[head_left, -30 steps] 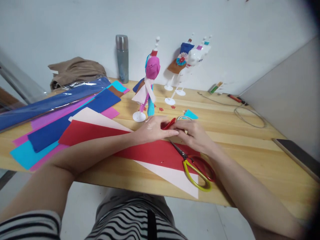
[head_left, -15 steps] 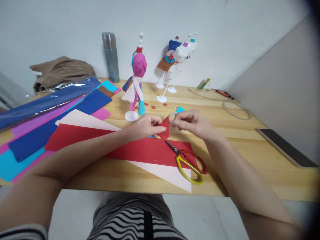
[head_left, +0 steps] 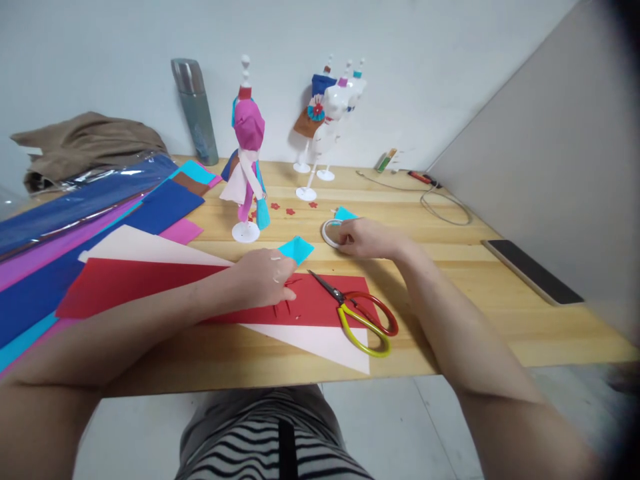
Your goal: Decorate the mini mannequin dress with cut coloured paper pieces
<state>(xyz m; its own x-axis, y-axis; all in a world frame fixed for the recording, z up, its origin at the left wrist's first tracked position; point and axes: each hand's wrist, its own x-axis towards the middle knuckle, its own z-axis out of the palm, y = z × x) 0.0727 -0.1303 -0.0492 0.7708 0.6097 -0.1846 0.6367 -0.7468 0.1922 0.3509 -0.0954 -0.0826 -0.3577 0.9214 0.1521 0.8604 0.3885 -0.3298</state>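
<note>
Left hand (head_left: 265, 277): low over the red sheet (head_left: 330, 300), palm down, fingers loosely bent, thumb out toward the sheet. Fingertips partly hidden; can't tell if anything is held. Thin dark red lines show on the sheet by the thumb; can't tell if they belong to a separate piece. Light blue piece (head_left: 299, 249) just beyond the fingers.

Right hand (head_left: 367, 239): fingers drawn in, narrow, at the right rim of the white ring (head_left: 330, 233), appears to be touching; can't tell if gripping. Second light blue piece (head_left: 345, 213) right behind the ring.

Red sheet lies across the pale pink sheet (head_left: 345, 343) on the wooden table (head_left: 430, 267). Scissors (head_left: 340, 297), yellow and red handles, blades slightly apart or closed, unclear, rest on the red sheet between the forearms. Small red flower shapes (head_left: 291, 211) beyond, near the dressed stand figure (head_left: 249, 125).
</note>
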